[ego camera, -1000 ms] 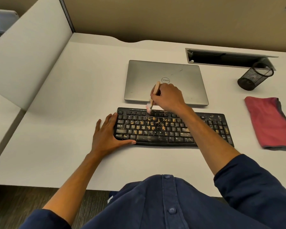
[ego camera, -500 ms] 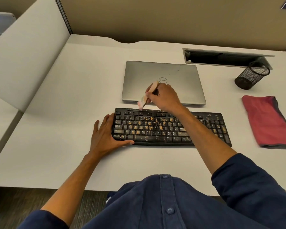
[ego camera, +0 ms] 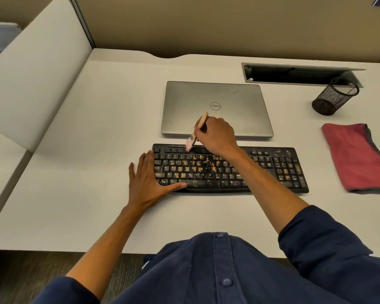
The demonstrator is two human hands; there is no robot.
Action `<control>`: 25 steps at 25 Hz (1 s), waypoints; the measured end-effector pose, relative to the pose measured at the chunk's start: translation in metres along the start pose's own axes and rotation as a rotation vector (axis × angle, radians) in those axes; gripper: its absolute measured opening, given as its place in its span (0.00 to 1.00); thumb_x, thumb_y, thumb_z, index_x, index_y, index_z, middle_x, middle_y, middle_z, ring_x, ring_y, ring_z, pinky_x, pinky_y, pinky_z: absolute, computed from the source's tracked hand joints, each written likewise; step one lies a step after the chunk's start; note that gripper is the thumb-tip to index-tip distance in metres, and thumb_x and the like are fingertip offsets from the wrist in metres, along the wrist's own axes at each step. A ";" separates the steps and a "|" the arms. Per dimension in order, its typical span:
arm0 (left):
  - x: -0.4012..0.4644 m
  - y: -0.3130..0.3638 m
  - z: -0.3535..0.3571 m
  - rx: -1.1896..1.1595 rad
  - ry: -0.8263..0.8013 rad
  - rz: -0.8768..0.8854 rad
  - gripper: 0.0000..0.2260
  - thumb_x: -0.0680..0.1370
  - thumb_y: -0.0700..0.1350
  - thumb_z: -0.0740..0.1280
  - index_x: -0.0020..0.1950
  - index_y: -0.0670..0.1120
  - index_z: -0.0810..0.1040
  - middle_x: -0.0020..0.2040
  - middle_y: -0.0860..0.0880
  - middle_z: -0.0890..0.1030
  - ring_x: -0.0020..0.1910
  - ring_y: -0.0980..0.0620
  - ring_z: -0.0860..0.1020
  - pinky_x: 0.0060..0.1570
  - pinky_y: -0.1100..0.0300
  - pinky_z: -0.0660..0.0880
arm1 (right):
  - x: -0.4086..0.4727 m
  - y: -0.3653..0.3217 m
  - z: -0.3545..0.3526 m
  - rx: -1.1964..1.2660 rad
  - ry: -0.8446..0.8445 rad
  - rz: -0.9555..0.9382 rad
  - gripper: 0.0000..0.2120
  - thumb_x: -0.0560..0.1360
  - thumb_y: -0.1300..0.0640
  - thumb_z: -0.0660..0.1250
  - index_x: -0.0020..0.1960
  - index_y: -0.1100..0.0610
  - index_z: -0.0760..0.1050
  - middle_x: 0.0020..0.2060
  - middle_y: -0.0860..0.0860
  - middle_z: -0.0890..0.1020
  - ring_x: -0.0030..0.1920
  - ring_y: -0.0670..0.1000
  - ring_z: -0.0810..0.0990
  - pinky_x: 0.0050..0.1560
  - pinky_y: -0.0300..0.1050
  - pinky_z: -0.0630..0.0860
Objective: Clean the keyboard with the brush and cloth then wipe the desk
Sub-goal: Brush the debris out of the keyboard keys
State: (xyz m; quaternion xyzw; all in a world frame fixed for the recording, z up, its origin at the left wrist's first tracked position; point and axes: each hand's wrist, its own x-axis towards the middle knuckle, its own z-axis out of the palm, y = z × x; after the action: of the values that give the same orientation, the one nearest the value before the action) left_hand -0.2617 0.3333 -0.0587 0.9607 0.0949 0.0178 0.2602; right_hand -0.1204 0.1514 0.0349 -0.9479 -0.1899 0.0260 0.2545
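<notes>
— Black plastic keyboard (ego camera: 228,170), speckled with tan crumbs: how is it held?
— Its left end is pressed by the left hand (ego camera: 148,179), laid flat, fingers straight.
— And the right hand (ego camera: 215,134)?
— A small wooden-handled brush (ego camera: 196,132) is pinched, bristles down-left on the top key row, handle tilted up-right.
— Surroundings?
— A white desk (ego camera: 75,172); a folded red cloth (ego camera: 355,156) lies right of the keyboard, a closed silver laptop (ego camera: 228,102) behind.

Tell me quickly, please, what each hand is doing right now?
Left hand: open, pressing flat on the keyboard's left end.
Right hand: gripping the brush.
</notes>
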 end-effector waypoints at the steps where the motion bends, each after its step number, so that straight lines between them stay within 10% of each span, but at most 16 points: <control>1: -0.001 0.002 0.003 0.009 0.013 -0.013 0.64 0.57 0.87 0.51 0.82 0.47 0.49 0.81 0.47 0.56 0.80 0.49 0.51 0.77 0.44 0.41 | 0.000 0.002 -0.001 -0.030 0.022 0.009 0.12 0.80 0.51 0.61 0.52 0.56 0.80 0.37 0.49 0.83 0.36 0.49 0.81 0.39 0.45 0.79; 25: -0.008 0.008 0.008 -0.014 0.097 -0.005 0.60 0.57 0.84 0.61 0.80 0.50 0.55 0.76 0.51 0.65 0.75 0.50 0.64 0.77 0.42 0.53 | -0.006 0.070 -0.058 0.022 -0.059 0.095 0.09 0.78 0.53 0.67 0.52 0.55 0.82 0.43 0.50 0.84 0.43 0.51 0.82 0.45 0.49 0.79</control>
State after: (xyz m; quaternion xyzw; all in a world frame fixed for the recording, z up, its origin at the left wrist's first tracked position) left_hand -0.2670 0.3209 -0.0616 0.9566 0.1099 0.0643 0.2621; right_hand -0.0933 0.0660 0.0503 -0.9519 -0.1515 0.0679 0.2576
